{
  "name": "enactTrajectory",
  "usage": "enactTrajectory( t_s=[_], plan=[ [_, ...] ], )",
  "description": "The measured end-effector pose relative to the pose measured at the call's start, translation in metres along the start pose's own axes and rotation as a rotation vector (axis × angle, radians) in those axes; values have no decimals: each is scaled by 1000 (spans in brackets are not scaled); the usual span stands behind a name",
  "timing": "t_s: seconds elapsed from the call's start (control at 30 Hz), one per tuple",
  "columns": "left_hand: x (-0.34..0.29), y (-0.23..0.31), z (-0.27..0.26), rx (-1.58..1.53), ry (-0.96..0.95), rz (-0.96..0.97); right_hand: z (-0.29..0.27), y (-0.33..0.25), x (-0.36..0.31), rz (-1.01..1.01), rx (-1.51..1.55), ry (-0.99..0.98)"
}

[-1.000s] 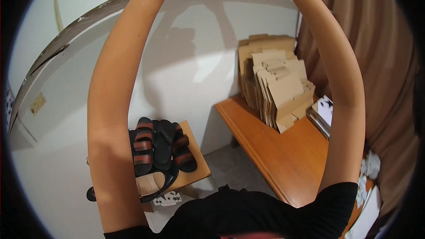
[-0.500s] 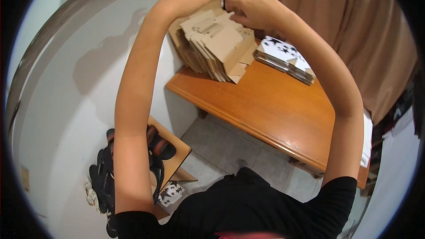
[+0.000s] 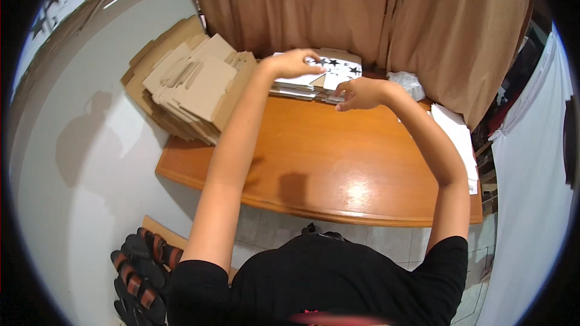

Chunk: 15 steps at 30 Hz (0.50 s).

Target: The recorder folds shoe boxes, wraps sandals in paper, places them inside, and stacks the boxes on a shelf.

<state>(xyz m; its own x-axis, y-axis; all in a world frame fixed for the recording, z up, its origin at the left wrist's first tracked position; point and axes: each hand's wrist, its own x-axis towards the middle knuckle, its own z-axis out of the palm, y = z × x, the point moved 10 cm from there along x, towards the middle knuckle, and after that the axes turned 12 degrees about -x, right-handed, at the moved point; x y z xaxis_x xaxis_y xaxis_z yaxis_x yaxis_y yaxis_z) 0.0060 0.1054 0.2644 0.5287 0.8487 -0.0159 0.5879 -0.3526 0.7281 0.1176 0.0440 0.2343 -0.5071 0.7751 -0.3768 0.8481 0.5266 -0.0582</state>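
My left hand (image 3: 295,63) reaches over the left part of a low stack of folded white cardboard boxes with black stars (image 3: 342,70) at the back of the table. Its fingers are bent but apart, with nothing seen in them. At the stack's front right, my right hand (image 3: 364,92) hangs with curled, parted fingers and holds nothing visible. Whether either hand touches the boxes I cannot tell. To the left of my hands a tall pile of flattened brown cardboard boxes (image 3: 202,78) leans against the wall.
The glossy wooden table (image 3: 326,157) spans the middle. A clear plastic bag (image 3: 406,84) sits at its back right, and white sheets (image 3: 454,139) lie along its right end. Brown curtains (image 3: 314,6) hang behind. Black and brown sandals (image 3: 142,271) are at the lower left.
Both hands have moved away from the brown cardboard pile, to the right, over the star-patterned stack. The view has turned rightward, so more of the table and the right curtain shows.
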Motion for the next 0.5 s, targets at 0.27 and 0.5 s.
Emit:
enactTrajectory(
  t_s=[0.27,0.5],
  plan=[
    [100,-116,128,-363,-362,-323,80,133,88,38,858,60],
    [175,-207,140,-761,-8,-437,173,189,156,135,1543,151]
  ],
)
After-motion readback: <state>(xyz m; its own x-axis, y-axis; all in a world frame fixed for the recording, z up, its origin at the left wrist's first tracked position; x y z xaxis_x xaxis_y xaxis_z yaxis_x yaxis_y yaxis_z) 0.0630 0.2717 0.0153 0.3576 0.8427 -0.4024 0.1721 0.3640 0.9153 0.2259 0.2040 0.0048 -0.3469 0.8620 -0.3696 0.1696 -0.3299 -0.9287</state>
